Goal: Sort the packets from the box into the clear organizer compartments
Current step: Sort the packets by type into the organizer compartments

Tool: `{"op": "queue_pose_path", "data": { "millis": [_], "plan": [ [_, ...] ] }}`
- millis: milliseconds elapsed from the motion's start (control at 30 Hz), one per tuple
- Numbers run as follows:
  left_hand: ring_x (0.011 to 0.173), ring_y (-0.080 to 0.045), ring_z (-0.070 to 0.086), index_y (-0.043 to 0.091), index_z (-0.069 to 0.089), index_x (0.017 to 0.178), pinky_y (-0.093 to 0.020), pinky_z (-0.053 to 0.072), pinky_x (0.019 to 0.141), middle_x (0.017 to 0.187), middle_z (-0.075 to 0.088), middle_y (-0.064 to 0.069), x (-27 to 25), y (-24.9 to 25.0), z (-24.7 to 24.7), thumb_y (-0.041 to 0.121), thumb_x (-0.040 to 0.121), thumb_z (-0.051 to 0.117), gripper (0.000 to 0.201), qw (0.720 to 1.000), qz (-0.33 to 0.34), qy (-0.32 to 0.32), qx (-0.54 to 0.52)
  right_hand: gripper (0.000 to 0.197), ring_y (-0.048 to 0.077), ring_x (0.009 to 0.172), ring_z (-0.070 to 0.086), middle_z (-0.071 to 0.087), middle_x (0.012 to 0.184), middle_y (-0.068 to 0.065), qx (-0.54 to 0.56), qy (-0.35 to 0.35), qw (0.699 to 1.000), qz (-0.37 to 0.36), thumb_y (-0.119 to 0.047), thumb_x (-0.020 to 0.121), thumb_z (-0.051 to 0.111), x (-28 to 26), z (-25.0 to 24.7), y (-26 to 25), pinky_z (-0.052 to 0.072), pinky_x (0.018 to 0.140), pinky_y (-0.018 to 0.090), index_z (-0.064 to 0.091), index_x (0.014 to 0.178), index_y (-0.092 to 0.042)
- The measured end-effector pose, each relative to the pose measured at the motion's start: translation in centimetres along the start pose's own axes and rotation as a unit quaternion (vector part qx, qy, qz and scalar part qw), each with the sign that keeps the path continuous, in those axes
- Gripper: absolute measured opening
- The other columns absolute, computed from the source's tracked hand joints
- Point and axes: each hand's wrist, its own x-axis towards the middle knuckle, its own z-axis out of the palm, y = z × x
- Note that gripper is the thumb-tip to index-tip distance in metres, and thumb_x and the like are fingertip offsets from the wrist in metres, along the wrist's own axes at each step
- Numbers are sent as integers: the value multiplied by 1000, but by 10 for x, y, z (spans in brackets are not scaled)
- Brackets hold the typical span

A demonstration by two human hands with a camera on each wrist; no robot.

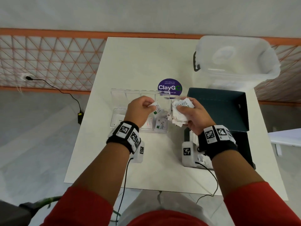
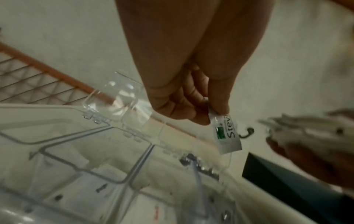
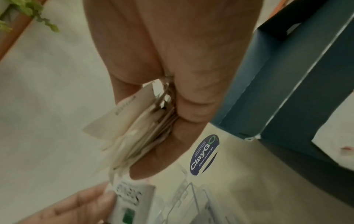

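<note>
My left hand (image 1: 141, 106) pinches one white Stevia packet (image 1: 157, 108) (image 2: 227, 134) by its top edge, hanging above the right end of the clear organizer (image 1: 118, 95) (image 2: 99, 119). My right hand (image 1: 192, 114) grips a thick bunch of white packets (image 1: 180, 111) (image 3: 134, 136) just right of the organizer. Another Stevia packet (image 1: 160, 125) lies in the organizer's near right compartment, and other packets lie in compartments further left. The dark teal box (image 1: 228, 108) (image 3: 287, 84) stands open at the right.
A purple ClayGo sticker (image 1: 169, 87) (image 3: 205, 154) lies on the white table (image 1: 138, 62) behind the organizer. A translucent storage bin (image 1: 236, 62) stands at the far right. Wrist camera cables hang off the near edge. An orange lattice fence (image 1: 48, 59) runs behind.
</note>
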Motion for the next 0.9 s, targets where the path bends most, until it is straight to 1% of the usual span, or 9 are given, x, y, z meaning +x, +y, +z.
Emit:
{"op": "queue_pose_path", "data": {
  "millis": [100, 200, 267, 400, 533, 567, 633, 800, 900],
  "plan": [
    [79, 1, 61, 21, 67, 94, -8, 41, 67, 86, 66, 10, 3, -6, 15, 18, 83, 74, 13, 997, 4, -36, 63, 35, 23, 81, 74, 72, 101, 5, 9, 15, 1000, -9, -2, 88, 69, -2, -6, -1, 58, 59, 37, 61, 117, -20],
    [77, -11, 65, 13, 69, 90, -18, 49, 68, 84, 69, 0, 4, -10, 29, 12, 83, 73, 9, 991, 21, -66, 112, 35, 20, 77, 74, 73, 94, 2, 9, 23, 1000, -12, -2, 88, 68, -3, -8, 0, 58, 58, 36, 60, 117, -20],
    [77, -18, 66, 10, 70, 86, -25, 51, 71, 83, 70, -4, 5, -13, 36, 8, 84, 69, 3, 983, 58, -76, 158, 35, 19, 74, 74, 72, 94, 2, 10, 27, 1000, -11, -2, 89, 68, -4, -9, 1, 58, 57, 35, 59, 119, -19],
    [87, -30, 58, 6, 69, 89, -36, 43, 72, 94, 65, -12, 8, -18, 48, 7, 89, 57, 12, 925, 171, -96, 326, 39, 19, 73, 74, 70, 96, 4, 19, 33, 999, -7, -2, 89, 67, -4, -9, 5, 57, 55, 33, 57, 123, -17],
    [83, -30, 55, 9, 65, 94, -32, 33, 63, 96, 57, -10, 11, -26, 54, 11, 92, 54, 12, 876, 207, -82, 428, 36, 20, 74, 74, 74, 89, 1, 26, 27, 999, -4, -2, 88, 68, -4, -9, 10, 58, 56, 35, 58, 119, -17],
    [85, -30, 55, 11, 67, 98, -32, 31, 64, 99, 56, -9, 10, -28, 55, 11, 92, 52, 16, 858, 212, -97, 458, 36, 21, 75, 74, 74, 89, 1, 27, 25, 999, -2, -2, 88, 69, -4, -9, 12, 58, 56, 36, 58, 118, -18],
    [89, -29, 53, 17, 70, 105, -32, 28, 68, 102, 54, -8, 9, -31, 55, 12, 93, 49, 24, 843, 204, -117, 484, 34, 22, 76, 74, 73, 93, 3, 26, 23, 999, 0, -3, 88, 69, -4, -9, 14, 58, 58, 37, 59, 116, -19],
    [96, -28, 51, 25, 72, 99, -38, 30, 80, 102, 55, -5, 1, -31, 55, 35, 97, 42, 32, 822, 201, -103, 523, 35, 22, 78, 75, 71, 101, 6, 22, 19, 1000, 9, -3, 87, 70, -4, -6, 16, 58, 60, 38, 59, 116, -19],
    [100, -28, 49, 24, 71, 100, -41, 29, 85, 108, 56, -5, -1, -29, 56, 36, 97, 38, 35, 815, 197, -97, 536, 34, 24, 81, 74, 69, 104, 8, 18, 13, 1000, 12, -3, 88, 69, -4, -3, 17, 58, 60, 39, 59, 117, -18]
  ]
}}
